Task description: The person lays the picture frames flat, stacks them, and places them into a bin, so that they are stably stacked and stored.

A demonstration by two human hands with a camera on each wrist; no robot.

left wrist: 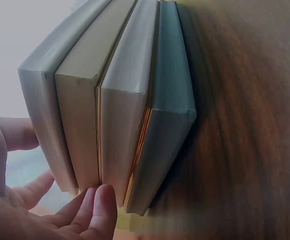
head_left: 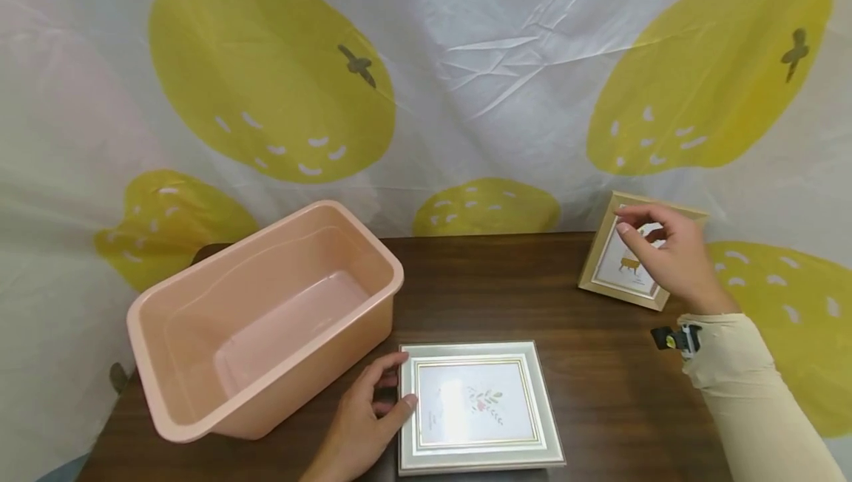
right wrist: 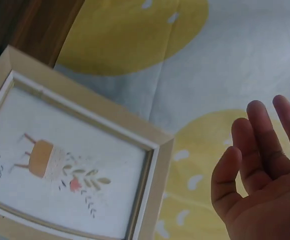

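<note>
A stack of several picture frames lies flat at the table's front. Its top white frame (head_left: 481,406) holds a small floral print. My left hand (head_left: 369,412) rests against the stack's left side, thumb by the top frame. In the left wrist view, the fingers (left wrist: 102,212) touch the edges of the stacked frames (left wrist: 77,135), which are white, tan and grey-green. A light wood picture frame (head_left: 602,245) with an animal print leans upright at the back right. My right hand (head_left: 675,253) hovers in front of it, fingers loosely bent, holding nothing; the right wrist view shows the hand (right wrist: 265,195) apart from the frame (right wrist: 90,165).
A pink plastic bin (head_left: 266,319) stands on the left of the dark wood table (head_left: 479,282), with nothing visible inside. A white curtain (head_left: 466,83) with yellow fruit prints hangs behind the table's back edge. A small strapped device (head_left: 679,339) sits on my right wrist.
</note>
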